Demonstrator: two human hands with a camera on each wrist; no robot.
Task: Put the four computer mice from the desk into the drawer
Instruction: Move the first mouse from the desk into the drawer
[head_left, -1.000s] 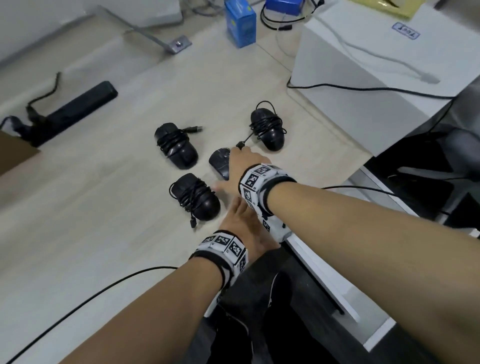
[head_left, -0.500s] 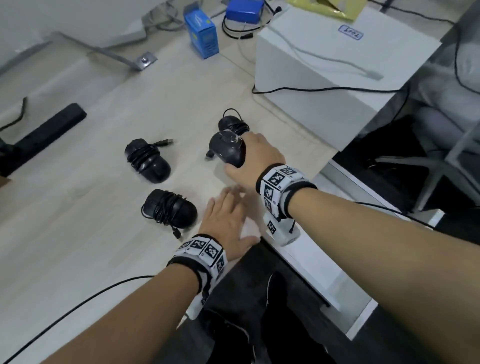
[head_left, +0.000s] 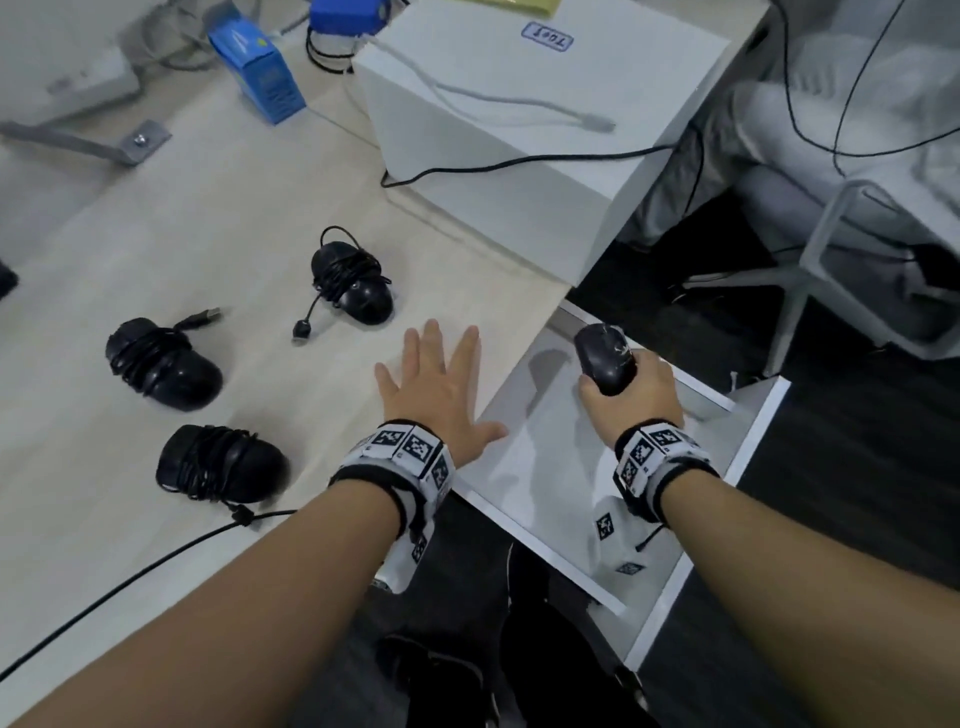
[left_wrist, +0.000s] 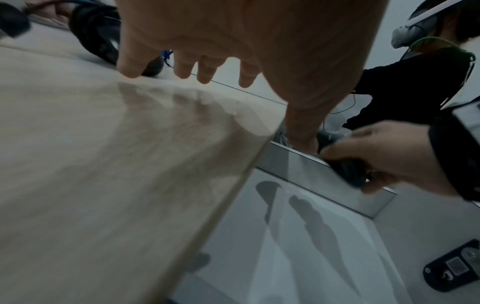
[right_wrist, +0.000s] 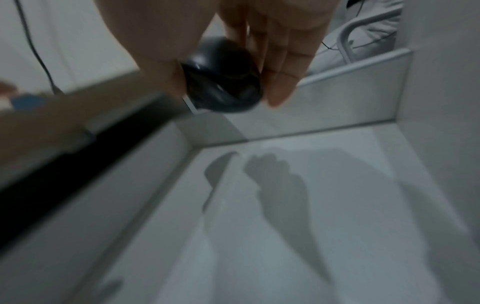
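My right hand (head_left: 628, 395) grips a black mouse (head_left: 605, 358) above the open white drawer (head_left: 545, 467), near its far end; the right wrist view shows that mouse (right_wrist: 223, 80) held between thumb and fingers over the bare drawer floor (right_wrist: 285, 236). Three more black mice, each wrapped in its own cable, lie on the light wood desk (head_left: 156, 234): one at the back (head_left: 353, 283), one at the left (head_left: 161, 364), one at the front left (head_left: 221, 467). My left hand (head_left: 436, 384) lies flat with spread fingers on the desk's right edge, holding nothing.
A big white box (head_left: 519, 130) stands at the back right of the desk with cables over it. A blue carton (head_left: 257, 70) sits behind. A black cable (head_left: 130, 577) trails off the desk's front edge. A chair frame (head_left: 831, 249) stands right of the drawer.
My right hand lifted one mouse off the desk and carried it rightward over the open drawer. My left hand slid forward and spread flat at the desk edge.
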